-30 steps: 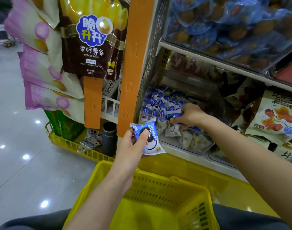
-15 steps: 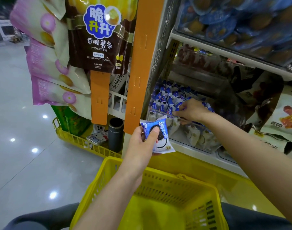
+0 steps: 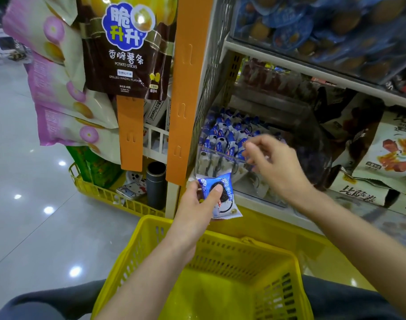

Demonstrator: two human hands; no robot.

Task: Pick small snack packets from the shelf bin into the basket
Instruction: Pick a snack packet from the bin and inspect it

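Observation:
A clear shelf bin [image 3: 259,192] holds several small blue-and-white cookie snack packets [image 3: 222,139]. Between thumb and fingers, my left hand [image 3: 192,204] pinches one such snack packet [image 3: 225,199] just below the bin's left corner, above the far rim of the yellow basket [image 3: 151,229]. My right hand [image 3: 275,165] hovers at the bin's front edge with its fingers curled over the packets. It is blurred, and I cannot tell whether a packet is between its fingertips. What I see of the basket's inside has no packets in it.
An orange shelf upright [image 3: 185,88] stands left of the bin, with hanging potato-stick bags [image 3: 125,47] and pink bags [image 3: 59,93] beside it. A low yellow wire tray [image 3: 100,192] holds a dark cylinder [image 3: 155,183]. Larger snack bags [image 3: 393,155] lie to the right, and blue-wrapped cakes [image 3: 312,24] sit on the shelf above.
My right hand has lifted out of the packets to the bin's front edge. My left hand keeps hold of its packet in much the same place.

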